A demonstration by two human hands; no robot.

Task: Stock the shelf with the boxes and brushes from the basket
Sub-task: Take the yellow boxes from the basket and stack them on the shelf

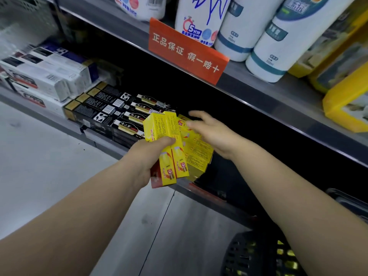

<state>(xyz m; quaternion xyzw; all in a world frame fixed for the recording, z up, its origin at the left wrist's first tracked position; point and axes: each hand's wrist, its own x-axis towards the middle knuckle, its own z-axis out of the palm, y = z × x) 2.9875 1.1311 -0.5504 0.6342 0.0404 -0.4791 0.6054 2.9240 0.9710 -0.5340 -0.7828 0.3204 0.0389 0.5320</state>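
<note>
My left hand (148, 156) grips two long yellow boxes (166, 144) side by side, held upright in front of the lower shelf (201, 188). Just right of them my right hand (211, 132) reaches into the shelf with fingers spread and relaxed, above more yellow boxes (196, 156) lying on the shelf. The dark perforated basket (256, 255) sits at the bottom right, with yellow items showing through its holes.
Black toothpaste boxes (111, 110) and white boxes (43, 76) fill the shelf to the left. An orange sign (186, 51) hangs from the upper shelf, which carries white bottles (278, 42) and yellow packs (346, 100). Grey floor lies to the left.
</note>
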